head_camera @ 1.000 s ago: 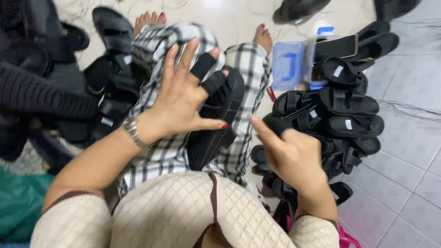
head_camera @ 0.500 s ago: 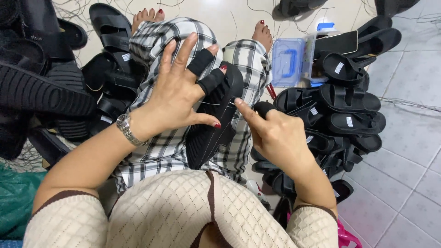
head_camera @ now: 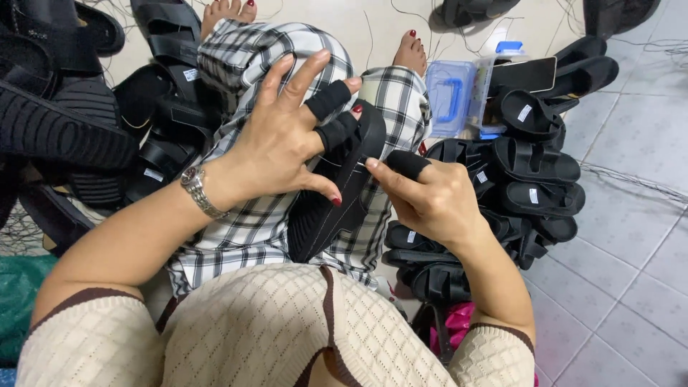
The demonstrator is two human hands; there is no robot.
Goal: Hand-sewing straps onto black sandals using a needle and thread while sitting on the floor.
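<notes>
A black sandal (head_camera: 337, 201) lies on my lap, over black-and-white checked trousers (head_camera: 251, 222). My left hand (head_camera: 283, 143), with a metal wristwatch and black finger guards on two fingers, presses down on the sandal with fingers spread. My right hand (head_camera: 430, 197), a black guard on its forefinger, pinches at the sandal's edge near the strap; what it pinches is too small to tell.
A heap of black sandals (head_camera: 530, 179) is stacked on the tiled floor to my right. More black sandals (head_camera: 143, 122) and ribbed soles pile up at my left. A clear blue plastic box (head_camera: 451, 97) stands by my right foot. Loose threads lie on the floor.
My right hand has moved from the sandal heap leftwards to the sandal on my lap. My left hand has stayed pressed on it.
</notes>
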